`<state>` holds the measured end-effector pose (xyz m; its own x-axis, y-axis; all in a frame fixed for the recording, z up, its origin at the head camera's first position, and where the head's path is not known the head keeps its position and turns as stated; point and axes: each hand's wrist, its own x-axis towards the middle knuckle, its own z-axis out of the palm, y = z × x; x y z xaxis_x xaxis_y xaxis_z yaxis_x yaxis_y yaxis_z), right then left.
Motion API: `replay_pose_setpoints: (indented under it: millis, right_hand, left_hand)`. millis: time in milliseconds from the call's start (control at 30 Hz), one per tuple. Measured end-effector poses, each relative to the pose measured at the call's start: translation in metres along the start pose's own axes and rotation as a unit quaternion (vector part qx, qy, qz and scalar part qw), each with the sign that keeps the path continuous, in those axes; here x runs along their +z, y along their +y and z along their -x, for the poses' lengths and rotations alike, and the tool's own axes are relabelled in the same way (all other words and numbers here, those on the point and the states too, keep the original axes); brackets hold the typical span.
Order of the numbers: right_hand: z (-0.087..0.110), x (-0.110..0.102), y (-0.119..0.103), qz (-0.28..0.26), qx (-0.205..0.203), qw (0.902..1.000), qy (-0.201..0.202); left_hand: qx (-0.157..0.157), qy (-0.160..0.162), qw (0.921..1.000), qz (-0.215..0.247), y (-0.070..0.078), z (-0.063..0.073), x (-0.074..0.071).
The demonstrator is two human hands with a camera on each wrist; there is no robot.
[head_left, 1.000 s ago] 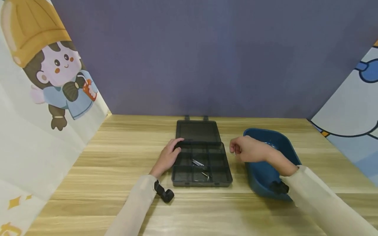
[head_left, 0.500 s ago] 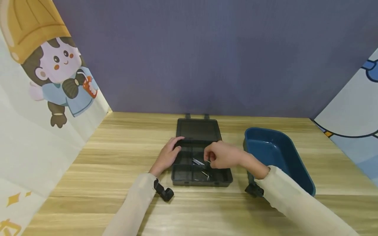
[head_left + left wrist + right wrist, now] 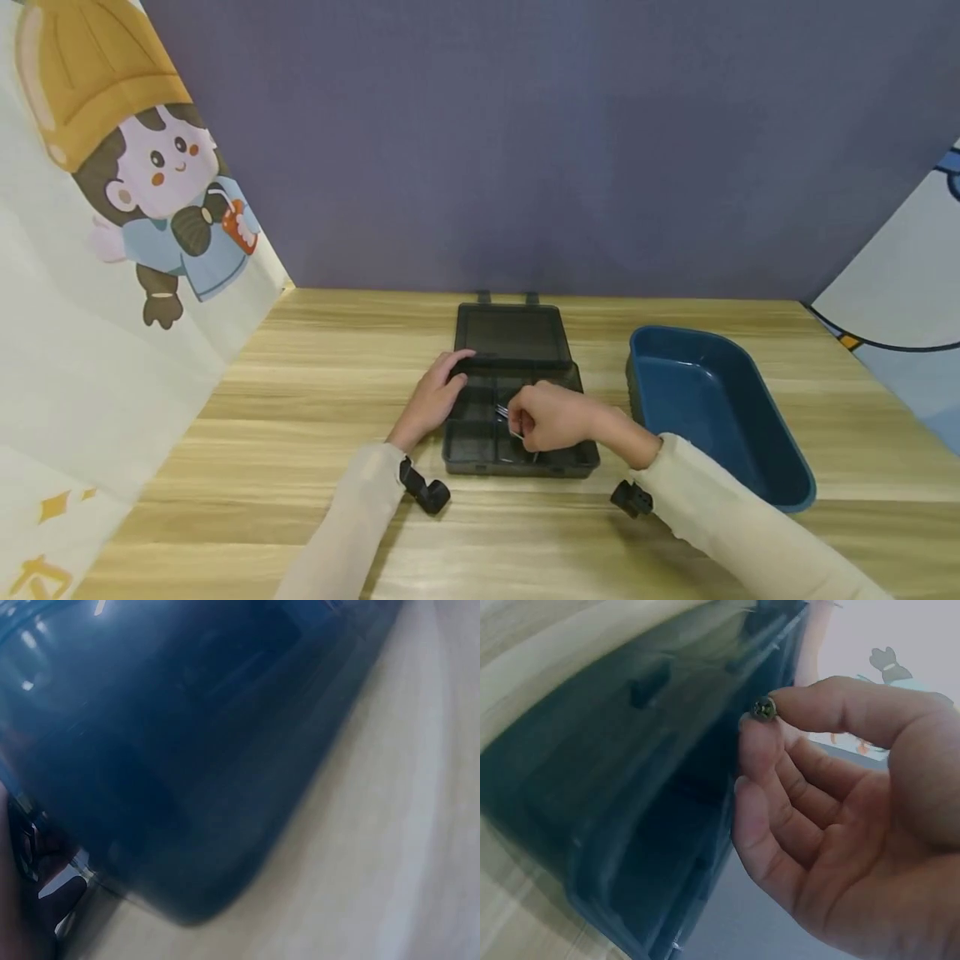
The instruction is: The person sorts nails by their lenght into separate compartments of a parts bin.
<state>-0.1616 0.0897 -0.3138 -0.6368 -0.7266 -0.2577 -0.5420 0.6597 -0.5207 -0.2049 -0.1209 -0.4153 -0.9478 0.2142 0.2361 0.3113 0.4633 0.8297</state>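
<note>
My right hand [image 3: 558,414] is over the dark translucent compartment box [image 3: 471,446]. Thumb and forefinger pinch a small screw; in the right wrist view the cross-recessed head of the screw [image 3: 763,709] faces the camera. Several shiny metal pins or screws [image 3: 501,411] lie in a middle compartment, partly covered by that hand. My left hand [image 3: 431,404] rests against the box's left side near the hinge, thumb and forefinger extended along its edge. The box's lid [image 3: 512,327] lies folded back. The left wrist view is blurred, with a dark blue shape filling much of it.
A deep blue plastic bin [image 3: 723,417] stands right of the box, beside my right forearm. The wooden table [image 3: 322,467] ends at a grey-purple back panel [image 3: 555,150]. Cartoon-printed panels [image 3: 82,350] stand at both sides.
My right hand has moved left from beside the blue bin to over the box, carrying the screw, then lower towards its front middle. My left hand has stayed at the box's edge.
</note>
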Motion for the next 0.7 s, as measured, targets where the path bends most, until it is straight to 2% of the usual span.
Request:
replay_pose_setpoints:
  millis: [167,333,700]
  right_hand:
    - [-0.0024,0.0025,-0.0002,0.008,0.0,1.0,0.001]
    - [-0.0042,0.0044,-0.001,0.016,0.007,0.9998,0.008]
    - [-0.0029,0.0046,0.0004,0.013,0.011,0.9997,0.017]
  left_hand:
    - [0.003,0.001,1.0,-0.002,0.0021,-0.001,0.0003]
    - [0.021,0.014,0.9997,-0.004,0.0013,-0.0004,0.001]
    - [0.016,0.014,0.9997,-0.006,0.0024,0.0002,0.0007]
